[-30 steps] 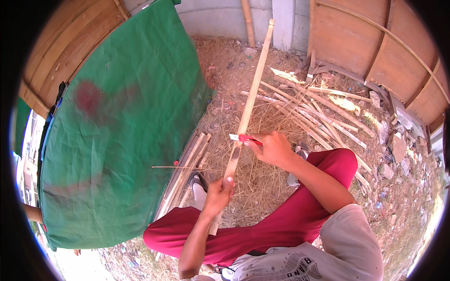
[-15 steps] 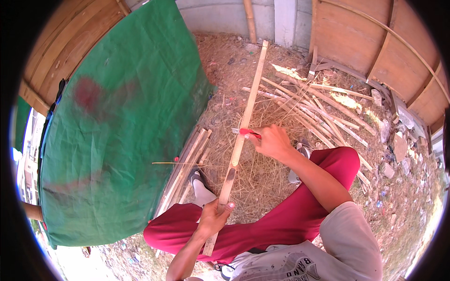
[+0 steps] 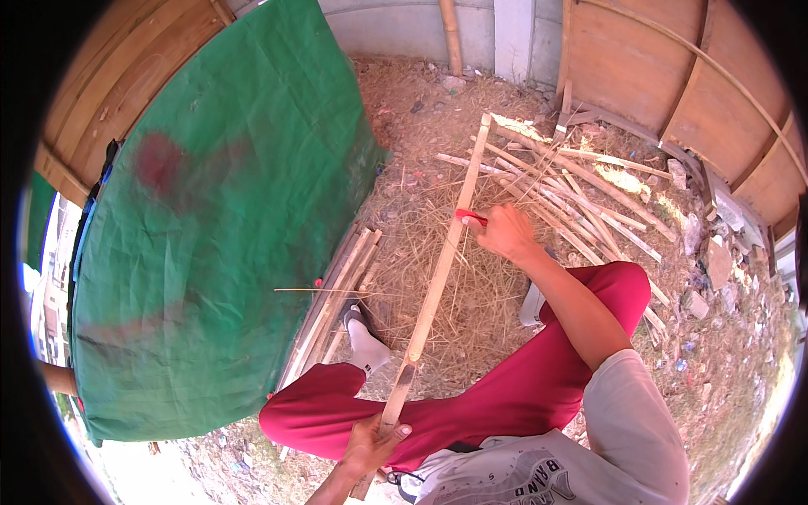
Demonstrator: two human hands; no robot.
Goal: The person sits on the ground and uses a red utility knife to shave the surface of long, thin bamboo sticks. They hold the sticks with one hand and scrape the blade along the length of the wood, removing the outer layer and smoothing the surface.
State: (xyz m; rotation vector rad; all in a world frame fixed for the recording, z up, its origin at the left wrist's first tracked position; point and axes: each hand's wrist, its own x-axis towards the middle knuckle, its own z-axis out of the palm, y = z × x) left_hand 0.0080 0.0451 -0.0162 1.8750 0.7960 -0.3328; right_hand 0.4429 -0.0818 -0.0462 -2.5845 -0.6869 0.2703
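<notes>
Over straw [image 3: 480,328], with open room to the edge of the green sheet [image 3: 244,227], one bamboo strip [image 3: 431,307] extends from your gripping left hand [image 3: 369,448] past one red tool [image 3: 464,214] clasped in your right hand [image 3: 507,231].

Dirt yard [image 3: 404,97]; stacked bamboo strips [image 3: 332,305]

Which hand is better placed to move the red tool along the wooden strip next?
Probably the right hand: it holds the red tool at the wooden strip, toward the far end. The left hand is busy gripping the strip near its other end.
</notes>
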